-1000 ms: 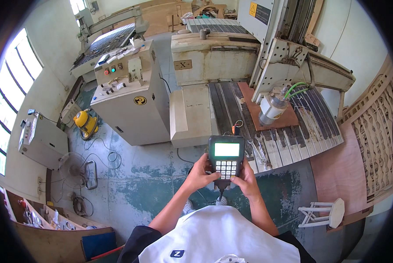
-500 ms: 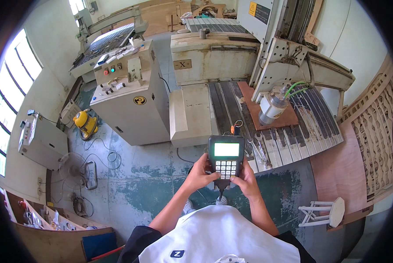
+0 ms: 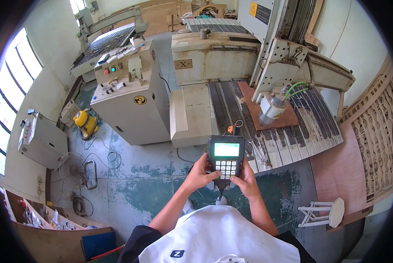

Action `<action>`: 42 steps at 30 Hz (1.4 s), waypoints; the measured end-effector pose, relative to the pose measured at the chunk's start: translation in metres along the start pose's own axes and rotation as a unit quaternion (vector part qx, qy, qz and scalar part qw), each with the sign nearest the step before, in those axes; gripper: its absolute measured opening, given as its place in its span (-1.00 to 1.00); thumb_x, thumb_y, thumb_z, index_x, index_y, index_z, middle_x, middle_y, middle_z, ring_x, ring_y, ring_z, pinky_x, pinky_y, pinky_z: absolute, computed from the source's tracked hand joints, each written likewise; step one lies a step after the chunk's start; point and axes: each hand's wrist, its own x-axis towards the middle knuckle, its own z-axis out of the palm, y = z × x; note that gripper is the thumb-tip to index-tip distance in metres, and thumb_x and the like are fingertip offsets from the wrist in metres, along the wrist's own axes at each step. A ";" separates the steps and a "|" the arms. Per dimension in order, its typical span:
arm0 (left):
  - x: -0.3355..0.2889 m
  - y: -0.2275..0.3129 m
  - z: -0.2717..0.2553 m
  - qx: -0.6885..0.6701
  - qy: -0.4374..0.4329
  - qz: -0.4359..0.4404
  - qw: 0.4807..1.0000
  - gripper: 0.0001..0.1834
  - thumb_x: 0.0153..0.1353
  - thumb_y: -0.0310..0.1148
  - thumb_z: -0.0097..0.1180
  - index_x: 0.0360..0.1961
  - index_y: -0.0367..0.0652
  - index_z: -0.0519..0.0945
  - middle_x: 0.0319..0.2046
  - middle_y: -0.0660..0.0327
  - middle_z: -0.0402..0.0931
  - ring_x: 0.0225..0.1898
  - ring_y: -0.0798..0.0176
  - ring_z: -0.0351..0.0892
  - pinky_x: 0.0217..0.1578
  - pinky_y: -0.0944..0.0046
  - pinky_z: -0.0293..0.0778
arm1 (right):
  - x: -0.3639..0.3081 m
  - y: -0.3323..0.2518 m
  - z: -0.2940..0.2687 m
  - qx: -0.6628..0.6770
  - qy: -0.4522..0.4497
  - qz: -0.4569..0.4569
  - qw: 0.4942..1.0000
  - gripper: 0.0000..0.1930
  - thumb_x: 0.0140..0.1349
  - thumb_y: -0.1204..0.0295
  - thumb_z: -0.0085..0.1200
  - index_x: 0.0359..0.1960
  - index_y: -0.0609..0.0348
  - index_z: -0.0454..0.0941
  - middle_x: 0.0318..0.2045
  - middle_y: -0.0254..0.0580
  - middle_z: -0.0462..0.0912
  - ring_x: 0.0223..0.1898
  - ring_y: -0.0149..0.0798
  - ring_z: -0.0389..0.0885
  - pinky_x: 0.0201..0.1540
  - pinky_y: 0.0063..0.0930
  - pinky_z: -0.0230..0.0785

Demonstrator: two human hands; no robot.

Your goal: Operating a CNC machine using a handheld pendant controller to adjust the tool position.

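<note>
Between my two hands is a black handheld machine controller with a lit screen and a keypad of pale keys. My left hand grips its left side, the thumb on the lower left keys. On the right side, my right hand is closed round it, its thumb at the bottom keys. A cable runs down from the controller's lower end. Beyond it stands a CNC router bed with a reddish-brown board on it. The silver spindle, with green hoses, hangs over the board.
A grey control cabinet stands left of the machine. Wrenches lie on the bed's near edge. A yellow vacuum cleaner, a fan and loose cables are on the floor at left. A white folding stool stands at right.
The controller's screen looks slightly different, with faint dark marks near its top. Both hands keep the same grip, and the spindle shows no clear movement.
</note>
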 end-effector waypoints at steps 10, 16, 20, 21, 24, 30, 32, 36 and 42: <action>0.041 0.049 -0.021 0.096 0.026 0.038 0.994 -0.48 0.37 -0.23 0.05 0.19 -0.39 0.31 0.09 -0.04 0.45 0.16 0.15 0.43 0.17 0.15 0.35 | 0.001 0.010 -0.007 0.011 0.024 -0.002 1.000 -0.15 0.02 0.70 0.11 0.40 0.29 0.01 -0.02 -0.09 0.48 0.04 -0.28 0.49 0.14 -0.40 0.31; 0.095 0.088 -0.019 0.271 -0.049 0.067 0.959 -0.64 0.24 -0.22 0.18 -0.14 -0.36 0.60 -0.27 0.04 0.62 -0.11 0.23 0.58 -0.04 0.22 0.47 | 0.002 0.003 -0.001 0.005 0.011 0.005 1.000 -0.15 0.02 0.69 0.13 0.40 0.29 0.01 0.01 -0.07 0.47 0.07 -0.27 0.48 0.16 -0.38 0.30; 0.113 0.101 -0.005 0.272 -0.105 0.019 0.956 -0.68 0.09 -0.28 0.28 -0.41 -0.42 0.61 -0.61 0.06 0.54 -0.52 0.28 0.49 -0.43 0.20 0.43 | 0.000 0.007 -0.002 0.001 0.002 -0.001 1.000 -0.16 0.03 0.69 0.13 0.39 0.28 0.01 0.04 -0.06 0.46 0.10 -0.25 0.46 0.19 -0.36 0.28; 0.119 0.102 -0.003 0.272 -0.106 0.020 0.956 -0.68 0.09 -0.28 0.28 -0.41 -0.42 0.61 -0.61 0.06 0.54 -0.52 0.28 0.49 -0.43 0.20 0.43 | 0.000 0.008 -0.002 0.003 0.004 -0.005 1.000 -0.16 0.04 0.69 0.13 0.40 0.28 0.01 0.05 -0.06 0.45 0.11 -0.25 0.46 0.19 -0.35 0.28; 0.130 0.097 0.001 0.297 -0.144 0.016 0.944 -0.74 0.12 -0.35 0.26 -0.31 -0.39 0.64 -0.52 0.18 0.57 -0.45 0.40 0.43 -0.37 0.29 0.40 | 0.000 0.004 0.000 0.009 0.004 -0.013 1.000 -0.15 0.04 0.69 0.11 0.40 0.28 -0.01 0.07 -0.05 0.44 0.12 -0.25 0.45 0.21 -0.36 0.26; 0.139 0.094 0.015 0.274 -0.113 0.029 0.955 -0.79 0.13 -0.42 0.26 -0.34 -0.41 0.62 -0.56 0.19 0.54 -0.47 0.38 0.42 -0.40 0.28 0.37 | 0.001 -0.008 -0.006 -0.015 0.014 -0.007 1.000 -0.15 0.05 0.68 0.09 0.41 0.30 -0.03 0.10 -0.05 0.42 0.14 -0.27 0.43 0.21 -0.38 0.25; 0.139 0.097 0.018 0.278 -0.100 0.057 0.954 -0.79 0.13 -0.42 0.25 -0.35 -0.41 0.61 -0.58 0.18 0.52 -0.49 0.35 0.41 -0.42 0.25 0.36 | 0.003 -0.008 -0.009 -0.014 0.018 -0.009 1.000 -0.15 0.05 0.68 0.09 0.41 0.30 -0.03 0.09 -0.05 0.42 0.14 -0.27 0.43 0.20 -0.38 0.26; 0.137 0.107 0.023 0.326 -0.091 0.073 0.938 -0.79 0.12 -0.42 0.26 -0.35 -0.41 0.60 -0.57 0.15 0.52 -0.49 0.32 0.41 -0.43 0.23 0.36 | 0.004 -0.010 -0.011 -0.011 0.007 -0.026 1.000 -0.15 0.05 0.68 0.09 0.42 0.29 -0.04 0.09 -0.05 0.42 0.13 -0.27 0.43 0.22 -0.37 0.25; 0.140 0.103 0.019 0.315 -0.076 0.088 0.942 -0.77 0.13 -0.40 0.26 -0.32 -0.40 0.60 -0.56 0.10 0.51 -0.50 0.28 0.42 -0.43 0.22 0.36 | 0.009 -0.010 -0.013 0.001 -0.010 -0.028 1.000 -0.14 0.09 0.65 0.12 0.42 0.33 -0.09 0.12 -0.01 0.40 0.17 -0.24 0.40 0.26 -0.33 0.20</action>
